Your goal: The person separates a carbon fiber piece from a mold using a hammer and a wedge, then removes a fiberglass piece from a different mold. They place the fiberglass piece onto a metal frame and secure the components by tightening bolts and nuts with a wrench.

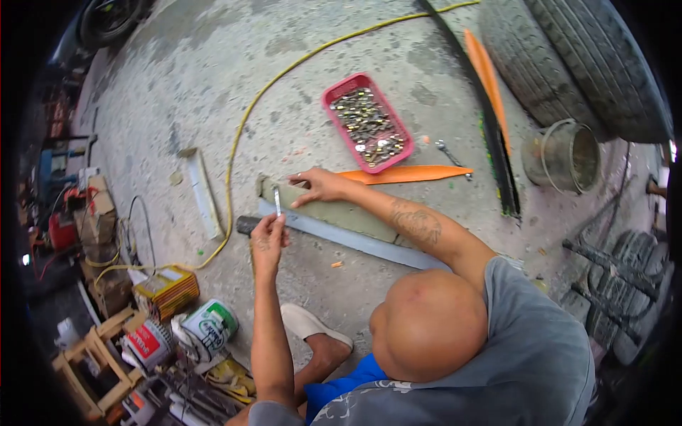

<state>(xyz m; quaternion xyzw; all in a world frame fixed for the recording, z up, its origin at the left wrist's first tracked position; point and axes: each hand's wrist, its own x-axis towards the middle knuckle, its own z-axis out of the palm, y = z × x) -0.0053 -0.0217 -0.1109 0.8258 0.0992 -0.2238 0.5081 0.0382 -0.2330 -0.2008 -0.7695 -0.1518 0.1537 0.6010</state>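
My left hand (268, 241) pinches a slim silver strip-like tool (277, 200), held upright near the end of a flat grey-green bar (341, 211). I cannot make out the tool's exact kind. On top of the bar rests my right hand (320, 187), palm down, thumb and fingers apart around its left end. A long blue-grey strip (355, 241) lies along the near side of the bar. At its left end sits a black cylindrical piece (248, 225), partly behind my left hand. Beyond my right forearm lies an orange pointed strip (415, 174).
A pink basket (406, 150) holds many small metal parts. A wrench (449, 154) lies right of it. A yellow hose (245, 121) curves over the concrete floor. Tyres (561, 57), a bucket (534, 157) and a long black strip (490, 121) stand right; paint cans (212, 325) lower left.
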